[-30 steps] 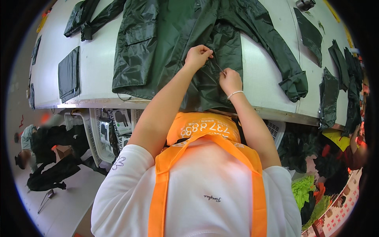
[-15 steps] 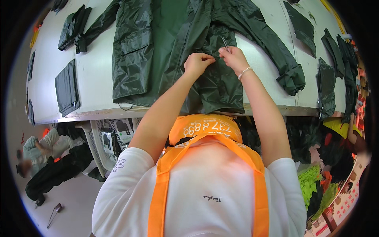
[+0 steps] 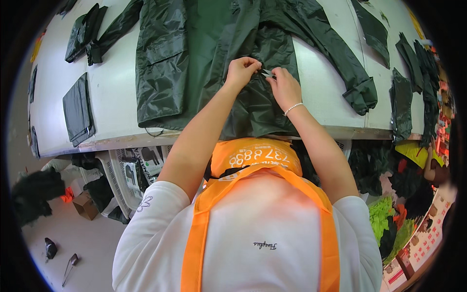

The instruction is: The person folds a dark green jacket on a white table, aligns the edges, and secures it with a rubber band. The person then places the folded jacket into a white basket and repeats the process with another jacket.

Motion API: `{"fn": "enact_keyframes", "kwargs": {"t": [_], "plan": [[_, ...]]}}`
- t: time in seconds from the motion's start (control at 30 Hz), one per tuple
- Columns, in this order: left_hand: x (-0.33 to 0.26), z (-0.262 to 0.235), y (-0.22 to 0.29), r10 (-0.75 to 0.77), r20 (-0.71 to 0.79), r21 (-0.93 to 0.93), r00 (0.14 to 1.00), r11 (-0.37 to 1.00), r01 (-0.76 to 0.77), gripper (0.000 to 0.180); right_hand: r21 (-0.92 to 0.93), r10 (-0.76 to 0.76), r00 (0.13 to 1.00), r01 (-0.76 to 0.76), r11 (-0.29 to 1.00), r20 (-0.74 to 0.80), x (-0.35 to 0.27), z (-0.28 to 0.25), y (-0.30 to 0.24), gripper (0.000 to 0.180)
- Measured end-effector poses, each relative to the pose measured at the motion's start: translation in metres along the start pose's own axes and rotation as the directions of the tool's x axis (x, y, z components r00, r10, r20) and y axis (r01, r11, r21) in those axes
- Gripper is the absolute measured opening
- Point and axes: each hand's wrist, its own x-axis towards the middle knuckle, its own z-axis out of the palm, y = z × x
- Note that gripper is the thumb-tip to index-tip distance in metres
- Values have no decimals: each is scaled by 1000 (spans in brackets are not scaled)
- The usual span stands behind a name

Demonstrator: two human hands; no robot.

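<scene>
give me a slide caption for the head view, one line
Over a dark green jacket on a white table, the right hand holds a small metal tool near the left hand.

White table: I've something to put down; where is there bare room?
Bare tabletop: left, between the folded green piece and the jacket; right, between the jacket's body and its spread sleeve. Crowded: the middle, with left hand and right hand over the jacket; the right end, with dark folded pieces.

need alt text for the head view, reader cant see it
A dark green jacket lies spread on a white table, with the left hand pinched over it and the right hand holding a small metal tool close by. Folded dark cloth lies toward both sides; an orange apron shows below.
</scene>
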Motion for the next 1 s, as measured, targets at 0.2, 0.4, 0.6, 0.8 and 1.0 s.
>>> {"fn": "enact_keyframes", "kwargs": {"t": [0.2, 0.4, 0.6, 0.8, 1.0], "plan": [[1, -3, -2, -5, -1, -38, 1000, 999, 5, 11, -114, -92, 996, 93, 989, 17, 11, -3, -1, 20], [5, -4, -2, -38, 4, -22, 999, 999, 38, 11, -186, -101, 993, 109, 977, 56, 11, -6, -8, 20], [12, 1, -5, -79, -24, 167, 997, 983, 82, 14, -221, -158, 982, 177, 959, 102, 16, -5, -8, 18], [13, 6, -3, -69, -84, 309, 994, 947, 92, 16, -254, -194, 971, 224, 941, 137, 17, -6, 3, 17], [13, 5, -2, -111, -94, 315, 989, 940, 135, 16, -174, -148, 983, 166, 971, 113, 10, -9, 3, 18]]}}
